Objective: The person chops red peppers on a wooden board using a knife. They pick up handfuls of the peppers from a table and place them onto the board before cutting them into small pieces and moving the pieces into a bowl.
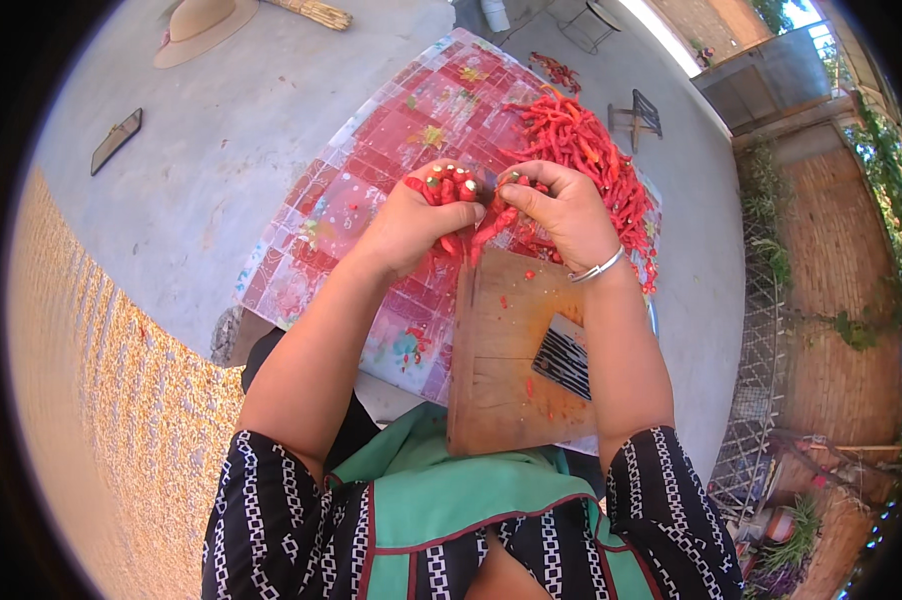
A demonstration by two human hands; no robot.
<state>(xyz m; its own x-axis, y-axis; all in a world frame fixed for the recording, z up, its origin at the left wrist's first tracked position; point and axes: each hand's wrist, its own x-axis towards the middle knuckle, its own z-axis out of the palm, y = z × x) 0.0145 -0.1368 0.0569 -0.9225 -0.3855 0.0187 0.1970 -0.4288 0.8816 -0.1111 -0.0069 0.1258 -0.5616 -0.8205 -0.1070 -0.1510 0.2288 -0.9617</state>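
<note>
Red chilies [493, 228] held over table [381, 130], just beyond cutting board [501, 335], left hand [411, 228] fingers clamped on a bunch, right hand [569, 208] fingers pinching more; probably light, bendy, slick, bruisable, so grip near stem ends.

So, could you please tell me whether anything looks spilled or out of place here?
A small cluster of long red chili peppers appears to lie on the smooth grey floor beyond the red patterned tablecloth, apart from the large red chili heap, perhaps spilled. A beige wide-brimmed hat also lies there, an odd spot.
</note>
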